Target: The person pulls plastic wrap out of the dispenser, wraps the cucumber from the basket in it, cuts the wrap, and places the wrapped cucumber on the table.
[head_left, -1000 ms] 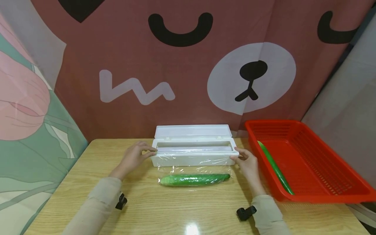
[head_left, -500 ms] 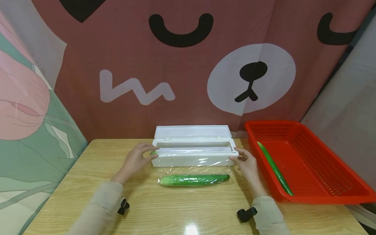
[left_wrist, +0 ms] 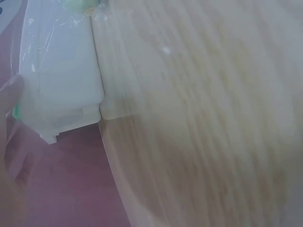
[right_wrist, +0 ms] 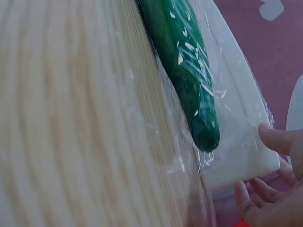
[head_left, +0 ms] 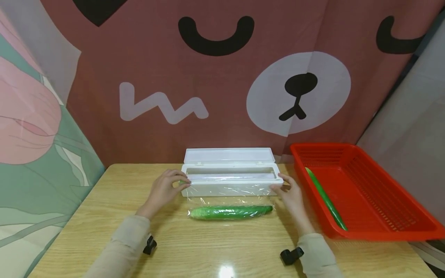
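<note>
A white cling film dispenser (head_left: 226,189) stands on the table with its lid (head_left: 229,155) tipped back and a roll inside. Clear cling film (head_left: 240,200) runs from its front over a green cucumber (head_left: 231,212) lying before it. My left hand (head_left: 163,190) is at the dispenser's left front corner, thumb and fingers pinching a small green slider (left_wrist: 17,111), mostly hidden by the fingers. At the opposite end my right hand (head_left: 292,194) grips the corner, thumb on the front edge and fingers at the end wall. In the right wrist view the cucumber's dark tip lies under wrinkled film.
A red plastic basket (head_left: 368,208) stands to the right, close to my right forearm, with another cucumber (head_left: 326,199) along its left side. A printed bear curtain (head_left: 156,135) hangs right behind the table (head_left: 194,251).
My left hand has shifted slightly right along the dispenser's front edge, and the green slider has come into sight between its fingers. The right hand stays at its corner.
</note>
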A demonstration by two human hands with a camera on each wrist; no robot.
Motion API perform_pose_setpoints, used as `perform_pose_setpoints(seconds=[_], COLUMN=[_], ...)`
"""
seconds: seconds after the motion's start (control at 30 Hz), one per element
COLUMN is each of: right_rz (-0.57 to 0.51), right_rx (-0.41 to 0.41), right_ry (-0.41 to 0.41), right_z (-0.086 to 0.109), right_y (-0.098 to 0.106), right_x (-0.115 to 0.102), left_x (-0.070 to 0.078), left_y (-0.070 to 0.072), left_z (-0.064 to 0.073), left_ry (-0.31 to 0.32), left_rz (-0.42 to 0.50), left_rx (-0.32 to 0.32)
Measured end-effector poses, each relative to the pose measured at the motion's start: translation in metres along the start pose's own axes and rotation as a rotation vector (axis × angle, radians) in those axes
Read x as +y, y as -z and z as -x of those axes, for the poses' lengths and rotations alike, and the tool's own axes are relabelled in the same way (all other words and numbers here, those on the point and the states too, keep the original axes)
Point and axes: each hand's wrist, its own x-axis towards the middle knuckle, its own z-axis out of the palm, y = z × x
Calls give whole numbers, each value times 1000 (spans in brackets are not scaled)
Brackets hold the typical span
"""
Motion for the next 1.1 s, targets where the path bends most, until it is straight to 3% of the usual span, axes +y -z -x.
perform_pose_setpoints(seconds=[0.33, 0.57, 0.83, 0.97, 1.1], right_rz=[78, 182, 181, 229, 251], right_rx=[28, 37, -87, -137, -182], right_ry=[29, 39, 140, 129, 109], right_z=[9, 22, 31, 35, 39], right_y=[1, 7, 21, 28, 33], right_x=[-13, -16, -12, -10, -8], left_x=[5, 17, 24, 26, 25], left_y=[3, 12, 19, 22, 24], left_z=[8, 17, 31, 37, 43], left_ry=[-49, -2, 39, 48, 20], left_rz=[-35, 16, 59, 52, 46], left_rx=[72, 35, -39, -68, -78])
